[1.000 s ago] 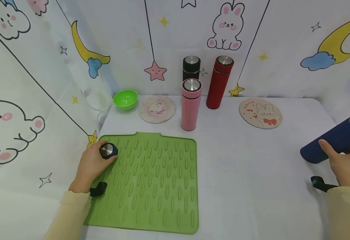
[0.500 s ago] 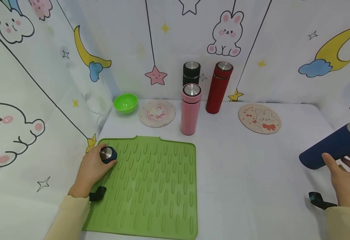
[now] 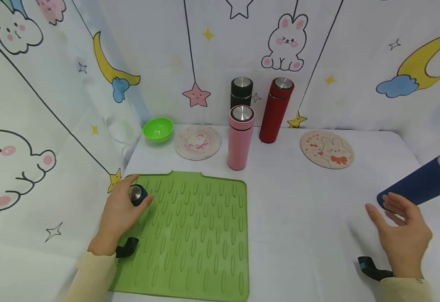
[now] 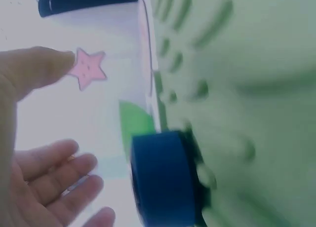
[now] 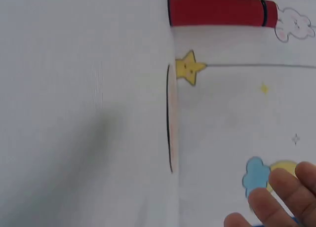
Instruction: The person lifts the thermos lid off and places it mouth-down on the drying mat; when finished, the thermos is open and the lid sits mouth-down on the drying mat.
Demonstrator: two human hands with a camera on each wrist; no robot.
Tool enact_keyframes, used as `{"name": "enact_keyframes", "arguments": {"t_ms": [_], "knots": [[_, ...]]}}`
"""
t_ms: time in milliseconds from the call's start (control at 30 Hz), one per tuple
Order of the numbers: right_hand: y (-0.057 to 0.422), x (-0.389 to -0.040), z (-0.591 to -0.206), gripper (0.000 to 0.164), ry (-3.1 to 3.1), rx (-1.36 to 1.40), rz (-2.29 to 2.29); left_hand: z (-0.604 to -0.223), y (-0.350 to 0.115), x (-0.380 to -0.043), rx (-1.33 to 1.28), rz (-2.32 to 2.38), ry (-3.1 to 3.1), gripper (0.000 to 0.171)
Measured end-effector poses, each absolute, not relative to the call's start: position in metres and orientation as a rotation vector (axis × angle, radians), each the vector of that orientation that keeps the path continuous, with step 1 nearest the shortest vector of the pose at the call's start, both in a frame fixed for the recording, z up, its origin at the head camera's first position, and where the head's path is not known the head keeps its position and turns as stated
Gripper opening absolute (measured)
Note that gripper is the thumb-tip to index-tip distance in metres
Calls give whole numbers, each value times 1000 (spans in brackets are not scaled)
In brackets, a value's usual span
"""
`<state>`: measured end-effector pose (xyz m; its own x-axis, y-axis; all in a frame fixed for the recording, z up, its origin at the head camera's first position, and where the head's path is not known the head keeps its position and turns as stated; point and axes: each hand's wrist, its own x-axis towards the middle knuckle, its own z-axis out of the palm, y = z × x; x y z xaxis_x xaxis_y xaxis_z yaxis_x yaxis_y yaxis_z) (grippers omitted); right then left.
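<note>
A small navy flask cap (image 3: 139, 194) with a steel top stands at the left edge of the green drying mat (image 3: 189, 239). Around it, thumb and fingers spread, is my left hand (image 3: 115, 216); the left wrist view shows a gap between the hand and the blue cap (image 4: 165, 180). At the far right, an uncapped navy thermos flask (image 3: 423, 180) shows its steel mouth at the frame edge. My right hand (image 3: 406, 237) is in front of its lower end, fingers loosely bent and holding nothing. In the right wrist view several fingertips (image 5: 266, 207) enter at lower right.
Behind the mat are a pink thermos (image 3: 240, 142), a black thermos (image 3: 241, 92) partly hidden by it, and a red thermos (image 3: 274, 115). A green bowl (image 3: 158, 130) and a round coaster (image 3: 198, 142) sit back left, another coaster (image 3: 327, 149) back right.
My right hand has let go of the navy flask and moved left and nearer to me. My left hand has loosened its fingers from the cap, which stays on the mat.
</note>
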<state>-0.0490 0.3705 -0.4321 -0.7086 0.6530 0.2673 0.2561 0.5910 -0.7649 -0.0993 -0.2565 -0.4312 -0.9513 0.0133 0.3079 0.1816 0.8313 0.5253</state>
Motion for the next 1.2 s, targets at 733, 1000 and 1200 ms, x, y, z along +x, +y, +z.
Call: {"name": "enact_keyframes", "arguments": {"t_ms": [733, 1000, 1200], "knots": [[287, -195, -425, 88, -2513, -10, 1150, -441, -188, -76, -460, -862, -2760, 79], [262, -256, -423, 93, -2612, 23, 1162, -451, -181, -74, -503, -879, -2720, 76], [248, -286, -427, 96, -2679, 15, 1168, -452, -180, -74, -485, -899, -2725, 76]]}}
